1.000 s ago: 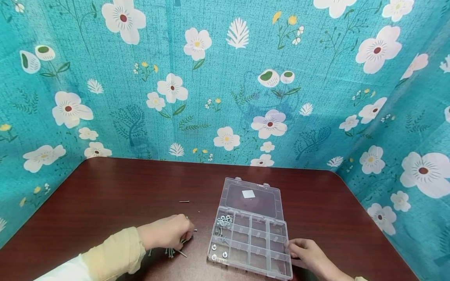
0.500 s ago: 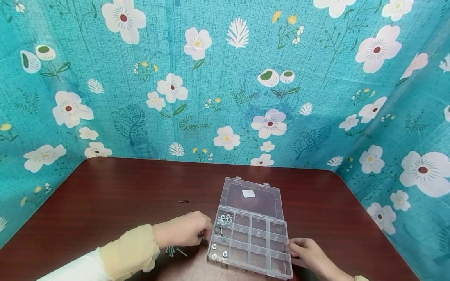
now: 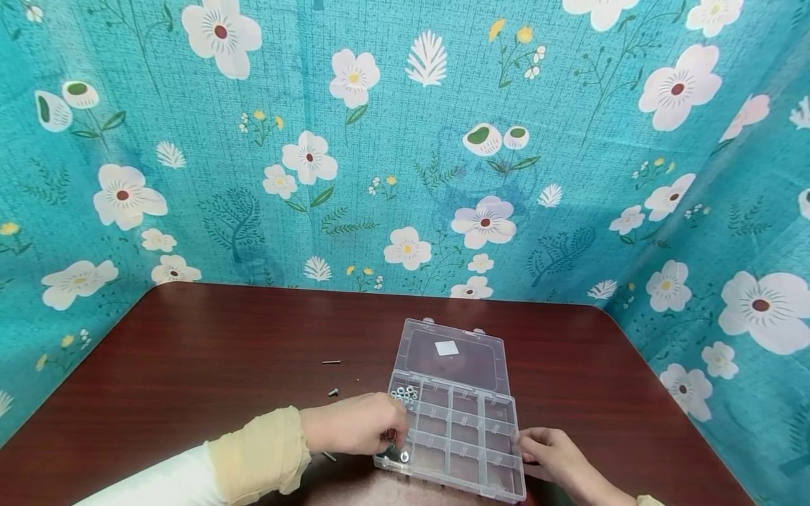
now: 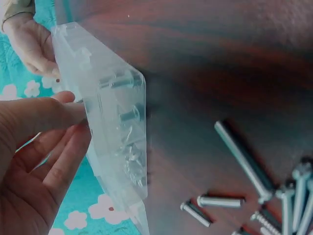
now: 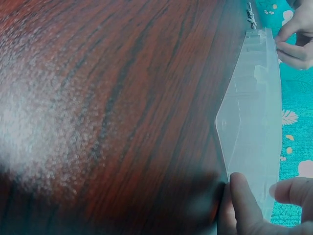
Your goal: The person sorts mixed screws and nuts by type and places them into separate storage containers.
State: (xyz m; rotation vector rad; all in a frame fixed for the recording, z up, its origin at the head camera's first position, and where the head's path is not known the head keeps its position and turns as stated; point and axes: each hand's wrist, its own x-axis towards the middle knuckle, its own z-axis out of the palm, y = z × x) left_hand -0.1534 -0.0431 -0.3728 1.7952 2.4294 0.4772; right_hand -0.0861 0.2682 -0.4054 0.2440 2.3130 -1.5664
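Observation:
A clear plastic compartment box (image 3: pixel 436 429) lies with its lid folded back on the table. My left hand (image 3: pixel 363 425) is over its near-left compartment, thumb and fingertips together at the wall. In the left wrist view a small bit of metal, probably a bolt (image 4: pixel 79 101), shows between thumb and index finger, mostly hidden. Nuts (image 3: pixel 405 396) fill the far-left compartment, and a bolt with a round head (image 3: pixel 404 457) sits in the near-left one. My right hand (image 3: pixel 553 453) grips the box's right edge between thumb and fingers.
Several loose bolts (image 4: pixel 244 156) lie on the table left of the box, partly under my left forearm in the head view. Farther back are a short bolt (image 3: pixel 333 392) and a thin screw (image 3: pixel 331 362). A flowered curtain (image 3: pixel 380 176) hangs behind the table (image 3: pixel 253 337).
My left hand has moved right, from the loose bolts to over the box's left compartments. A short bolt farther back now shows beside it. The right hand stays on the box.

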